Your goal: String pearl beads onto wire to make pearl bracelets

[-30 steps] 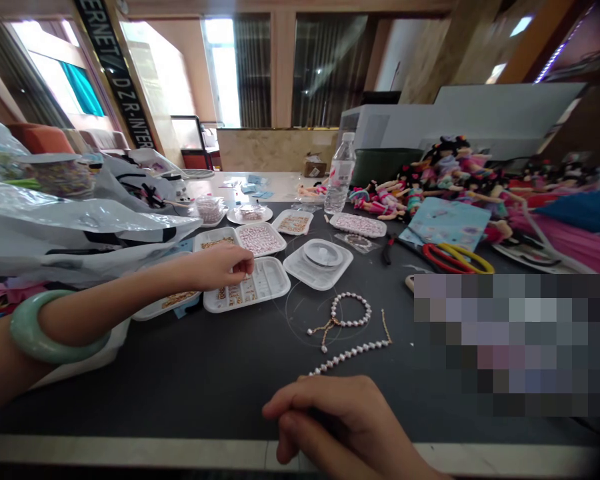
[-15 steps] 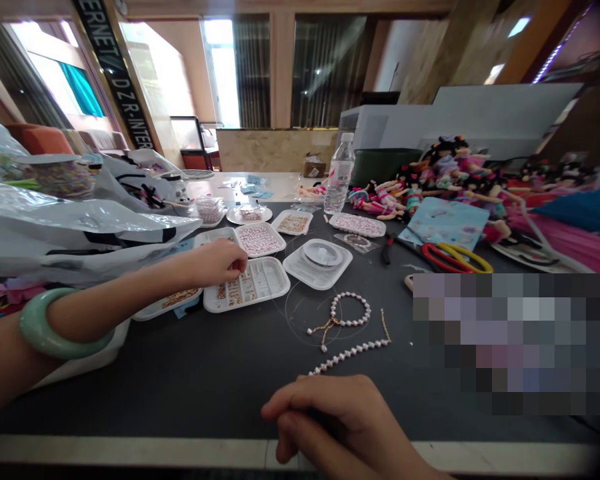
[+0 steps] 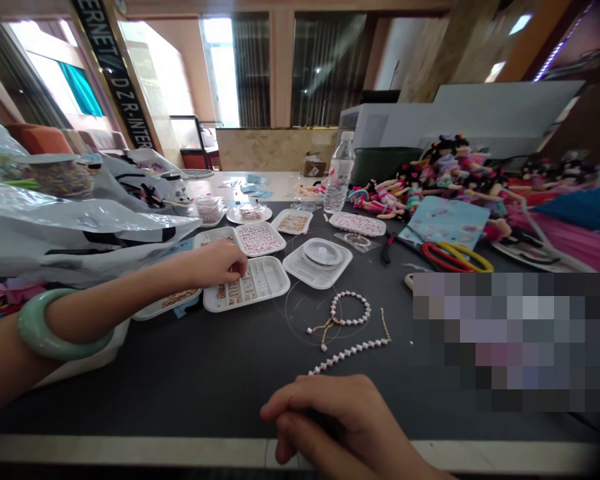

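My left hand (image 3: 223, 261), with a pale green bangle (image 3: 63, 325) on the wrist, reaches over a white compartment tray (image 3: 273, 285) of small gold-coloured beads. Its fingers are curled down in a pinch at the tray's left compartments; anything between the tips is hidden. At the front of the table, my right hand (image 3: 340, 420) is closed, thumb against the fingers. A strand of pearl beads (image 3: 350, 355) with a gold chain end runs from behind these fingers across the dark mat. Beyond it lies a looped pearl bracelet (image 3: 351, 309) with gold chain tails.
A white tray with a spool (image 3: 323, 253) stands right of the bead tray, with loose clear thread (image 3: 287, 313) nearby. Behind are trays of pink beads (image 3: 259, 239) and a water bottle (image 3: 339, 173). Pliers (image 3: 387, 250), scissors (image 3: 455, 259) and dolls (image 3: 445, 163) occupy the right.
Both hands hold nearly the same places. The pearl strand and bracelet have not visibly moved.
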`<state>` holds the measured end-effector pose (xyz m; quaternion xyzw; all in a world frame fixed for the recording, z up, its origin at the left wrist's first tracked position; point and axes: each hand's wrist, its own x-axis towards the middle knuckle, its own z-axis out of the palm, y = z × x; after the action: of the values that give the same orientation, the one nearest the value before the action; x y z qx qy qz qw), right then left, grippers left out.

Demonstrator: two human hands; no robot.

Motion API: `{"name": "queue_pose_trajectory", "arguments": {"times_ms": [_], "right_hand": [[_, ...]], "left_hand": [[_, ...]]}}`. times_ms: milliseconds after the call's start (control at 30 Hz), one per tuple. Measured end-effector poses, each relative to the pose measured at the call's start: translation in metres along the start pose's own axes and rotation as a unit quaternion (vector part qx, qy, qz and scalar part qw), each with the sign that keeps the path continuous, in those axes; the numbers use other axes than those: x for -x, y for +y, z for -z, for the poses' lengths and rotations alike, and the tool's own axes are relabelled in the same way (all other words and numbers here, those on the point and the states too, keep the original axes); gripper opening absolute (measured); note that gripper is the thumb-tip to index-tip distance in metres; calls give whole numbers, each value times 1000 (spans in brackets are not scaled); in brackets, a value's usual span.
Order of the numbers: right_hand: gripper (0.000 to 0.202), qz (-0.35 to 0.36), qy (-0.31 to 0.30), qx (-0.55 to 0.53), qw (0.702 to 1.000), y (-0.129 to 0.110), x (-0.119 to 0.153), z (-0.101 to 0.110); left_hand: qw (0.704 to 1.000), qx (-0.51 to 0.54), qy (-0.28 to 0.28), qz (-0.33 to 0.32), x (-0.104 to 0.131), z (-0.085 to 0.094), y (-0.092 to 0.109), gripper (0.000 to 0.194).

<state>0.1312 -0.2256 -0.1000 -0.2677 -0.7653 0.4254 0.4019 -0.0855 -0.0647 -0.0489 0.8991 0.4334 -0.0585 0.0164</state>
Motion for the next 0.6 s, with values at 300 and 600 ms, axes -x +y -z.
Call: {"name": "queue_pose_trajectory", "arguments": {"times_ms": [300, 600], "right_hand": [[20, -1, -3, 9, 1000, -1, 0, -1], [22, -4, -12, 19, 1000, 2, 3, -1]], "left_hand": [[1000, 10, 1, -10, 1, 1, 1, 20], [1000, 24, 2, -11, 1, 1, 1, 17]]}}
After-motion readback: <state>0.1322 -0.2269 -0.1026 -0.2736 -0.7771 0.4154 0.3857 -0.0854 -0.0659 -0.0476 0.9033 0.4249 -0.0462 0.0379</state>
